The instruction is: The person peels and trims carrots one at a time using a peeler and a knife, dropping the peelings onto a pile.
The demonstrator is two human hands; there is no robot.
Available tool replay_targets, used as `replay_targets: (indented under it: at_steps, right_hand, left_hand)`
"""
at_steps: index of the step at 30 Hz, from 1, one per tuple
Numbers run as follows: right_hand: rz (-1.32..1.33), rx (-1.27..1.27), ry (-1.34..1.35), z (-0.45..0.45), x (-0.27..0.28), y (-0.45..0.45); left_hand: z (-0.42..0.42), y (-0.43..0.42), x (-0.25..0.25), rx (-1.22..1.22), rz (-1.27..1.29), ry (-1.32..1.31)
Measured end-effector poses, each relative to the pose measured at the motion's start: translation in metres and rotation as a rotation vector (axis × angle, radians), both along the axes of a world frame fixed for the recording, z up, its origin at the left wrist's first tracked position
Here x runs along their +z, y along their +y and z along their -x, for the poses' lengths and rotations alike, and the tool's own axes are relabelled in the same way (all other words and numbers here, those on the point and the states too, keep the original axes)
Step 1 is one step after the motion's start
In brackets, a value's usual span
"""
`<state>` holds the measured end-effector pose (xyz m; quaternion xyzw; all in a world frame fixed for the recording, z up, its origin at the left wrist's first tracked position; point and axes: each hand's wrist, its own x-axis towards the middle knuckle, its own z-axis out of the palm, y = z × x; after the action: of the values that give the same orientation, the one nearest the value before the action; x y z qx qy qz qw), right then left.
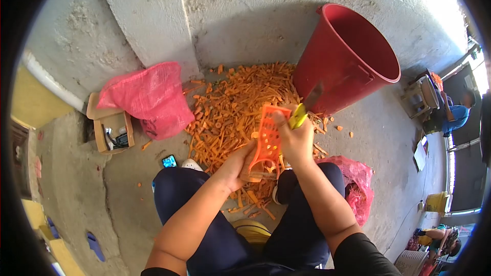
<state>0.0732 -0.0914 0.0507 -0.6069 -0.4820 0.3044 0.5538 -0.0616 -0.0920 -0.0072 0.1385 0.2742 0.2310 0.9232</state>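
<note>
An orange perforated plastic basket (268,128) is tilted between my two hands, above a pile of cut carrot pieces (230,102). My left hand (239,166) is closed on its lower left side. My right hand (298,138) grips a knife by its yellow-green handle (298,116), and its thumb presses on the basket's upper right side. The blade, somewhat blurred, points up and away in front of the red bin. Under my left hand is a brownish edge that I cannot make out.
A tall red bin (332,56) stands against the wall. Left are a pink woven sack (153,97), a cardboard box (110,128) with cables and a phone (169,161). A red mesh sack (358,184) lies by my right leg. Two other people sit at far right.
</note>
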Motion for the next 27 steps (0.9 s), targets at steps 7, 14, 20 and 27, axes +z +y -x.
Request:
replay_targets:
  at_steps: [7, 14, 20, 27]
  right_hand:
    - [0.009, 0.036, -0.088, 0.010, -0.009, -0.002]
    - [0.073, -0.147, -0.116, -0.006, -0.023, 0.015]
    - [-0.055, -0.496, -0.105, -0.070, -0.022, 0.046]
    - [0.012, -0.025, 0.045, 0.001, -0.008, 0.001]
  left_hand:
    - [-0.002, 0.001, -0.004, 0.097, 0.065, 0.028]
    - [0.001, -0.001, -0.005, -0.048, -0.167, 0.017]
    - [0.006, -0.011, -0.006, -0.097, -0.076, 0.115]
    - [-0.003, -0.005, 0.004, 0.066, -0.003, 0.072]
